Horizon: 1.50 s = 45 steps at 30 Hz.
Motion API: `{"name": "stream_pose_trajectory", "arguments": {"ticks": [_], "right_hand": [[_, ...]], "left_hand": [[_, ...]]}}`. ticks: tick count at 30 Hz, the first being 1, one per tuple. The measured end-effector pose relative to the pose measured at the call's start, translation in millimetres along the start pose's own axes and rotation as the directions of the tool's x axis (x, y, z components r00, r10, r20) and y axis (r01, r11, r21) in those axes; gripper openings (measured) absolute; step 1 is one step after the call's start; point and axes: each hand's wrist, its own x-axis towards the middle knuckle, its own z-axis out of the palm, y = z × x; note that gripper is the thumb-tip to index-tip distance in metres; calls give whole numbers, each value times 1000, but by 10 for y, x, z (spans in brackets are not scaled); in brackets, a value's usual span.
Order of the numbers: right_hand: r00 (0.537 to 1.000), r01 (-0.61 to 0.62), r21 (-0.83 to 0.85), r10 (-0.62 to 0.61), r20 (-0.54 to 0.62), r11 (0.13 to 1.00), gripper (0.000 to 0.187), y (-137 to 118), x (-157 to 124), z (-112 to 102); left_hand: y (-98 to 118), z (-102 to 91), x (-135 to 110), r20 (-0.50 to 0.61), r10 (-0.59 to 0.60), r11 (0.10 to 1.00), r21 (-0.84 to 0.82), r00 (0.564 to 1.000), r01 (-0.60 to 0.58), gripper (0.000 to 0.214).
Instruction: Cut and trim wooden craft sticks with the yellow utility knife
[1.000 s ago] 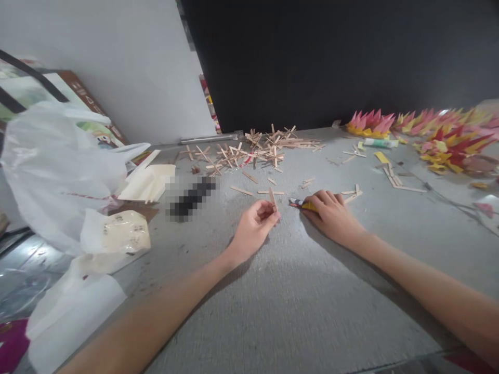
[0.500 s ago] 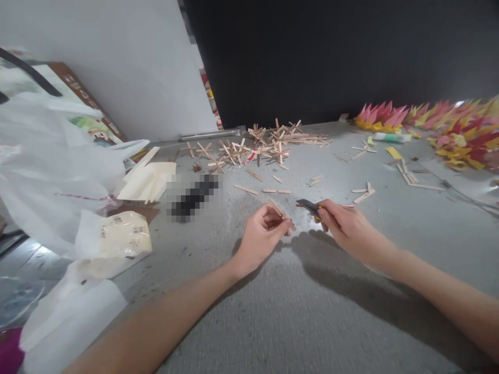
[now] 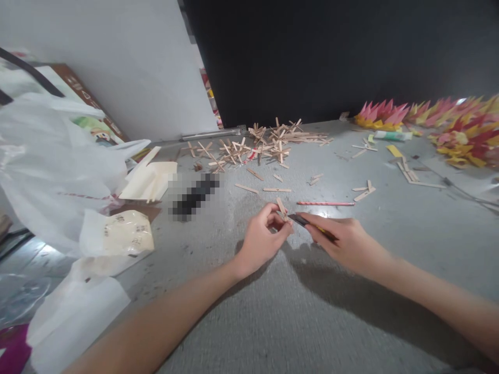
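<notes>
My left hand (image 3: 265, 234) pinches a pale wooden craft stick (image 3: 281, 206) between thumb and fingers, its upper end tilted up and left. My right hand (image 3: 343, 236) is closed around a dark utility knife (image 3: 302, 221) with some yellow on its body. The knife's tip is right at the stick, by my left fingertips; whether it cuts into the wood I cannot tell. Just beyond my right hand a red pencil (image 3: 325, 203) lies flat. Past my left hand, single craft sticks (image 3: 277, 190) rest on the grey table (image 3: 249, 322).
A heap of craft sticks (image 3: 273, 148), several crossed, lies at the back. Pink and yellow paper flowers (image 3: 382, 115) and a glue tube (image 3: 392, 135) are at the back right. A white plastic bag (image 3: 50, 176) and a wrapped packet (image 3: 128, 234) fill the left. A black panel (image 3: 331, 57) stands behind.
My right hand has brought the knife left and down to the stick, uncovering the red pencil. The stick in my left hand is turned more upright.
</notes>
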Motion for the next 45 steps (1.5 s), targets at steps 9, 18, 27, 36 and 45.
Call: {"name": "stream_pose_trajectory", "arguments": {"ticks": [9,18,27,36,45], "right_hand": [[1000,-1,13,1,15,1000,38,5,26,24],[998,-62,-38,62,5,997,41,-45,32,-22],[996,78,-191,-70,49,978,45,-21,-29,196],[997,83,-187,-82,12,979,45,-36,-55,282],[998,44,-55,-46,-36,998,45,-64,-39,256]], "left_hand": [[26,16,-14,5,19,999,45,1000,-19,17],[32,-43,30,-77,-2,984,175,997,16,25],[-67,-129,92,-102,-85,984,147,991,99,18],[-25,-116,65,-54,-109,991,76,993,113,17],[-43,-120,65,-76,-80,993,80,994,86,18]]}}
